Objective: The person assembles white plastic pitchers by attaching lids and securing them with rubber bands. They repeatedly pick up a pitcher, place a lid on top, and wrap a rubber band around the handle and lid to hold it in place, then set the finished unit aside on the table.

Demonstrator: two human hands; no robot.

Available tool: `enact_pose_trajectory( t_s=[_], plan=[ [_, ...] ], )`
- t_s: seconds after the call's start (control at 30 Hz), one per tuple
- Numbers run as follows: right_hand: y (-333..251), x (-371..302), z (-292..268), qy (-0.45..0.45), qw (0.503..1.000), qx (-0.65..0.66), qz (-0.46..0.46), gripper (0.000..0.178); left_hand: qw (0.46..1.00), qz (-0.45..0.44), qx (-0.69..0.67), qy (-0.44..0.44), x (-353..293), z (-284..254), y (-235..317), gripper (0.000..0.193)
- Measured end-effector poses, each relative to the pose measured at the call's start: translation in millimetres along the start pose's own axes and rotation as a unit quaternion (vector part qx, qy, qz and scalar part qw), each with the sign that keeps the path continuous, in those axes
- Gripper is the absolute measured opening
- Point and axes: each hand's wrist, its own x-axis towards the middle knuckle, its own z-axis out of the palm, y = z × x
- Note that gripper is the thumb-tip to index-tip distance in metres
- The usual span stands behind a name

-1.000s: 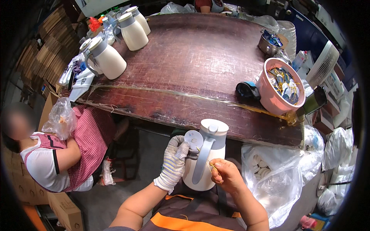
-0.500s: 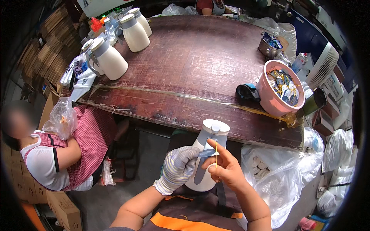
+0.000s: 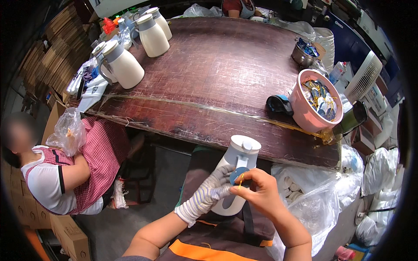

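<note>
A white jug with a grey collar and handle stands upright against my lap, below the table's front edge. In front of its handle is a round blue hang tag with a yellow string. My left hand, in a striped knit glove, is closed at the tag's left edge; its fingertips are partly hidden. My bare right hand pinches the yellow string at the tag's right side, with thumb and forefinger together. Both hands partly cover the jug's body and handle.
A dark wooden table spans ahead, bearing several white jugs at left. At right stand a pink tub of tags and a metal pot. A seated person is at left; a plastic bag of white lids lies at right.
The tag has turned from nearly edge-on to face me. My right fingers have closed from spread with the string stretched between them to a pinch. My left hand has shifted slightly right.
</note>
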Motion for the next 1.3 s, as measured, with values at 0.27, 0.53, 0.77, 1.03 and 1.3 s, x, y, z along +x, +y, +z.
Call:
enact_pose_trajectory(
  t_s=[0.27, 0.53, 0.77, 1.03, 1.3],
  plan=[
    [38.3, 19.6, -31.5, 0.221, 0.965, -0.142, -0.009, 0.02, 0.99, -0.028, 0.104, 0.092, -5.9, -10.0, 37.2, 0.052],
    [54.7, -8.0, 28.2, 0.018, 0.998, 0.003, -0.066, 0.019, 0.968, 0.028, 0.221, 0.118, -4.8, -33.8, 73.8, 0.04],
    [39.3, -10.9, 12.1, 0.08, 0.971, -0.144, -0.172, 0.022, 0.927, 0.037, 0.335, 0.167, 2.7, -32.8, 71.6, 0.037],
    [51.6, -50.2, 21.0, 0.068, 0.993, -0.068, -0.072, 0.019, 0.948, 0.07, 0.264, 0.162, -4.8, -39.9, 47.6, 0.037],
    [56.2, -67.0, 22.7, 0.088, 0.994, -0.023, -0.063, 0.019, 0.941, 0.062, 0.284, 0.173, -25.3, -42.6, 49.4, 0.039]
  ],
)
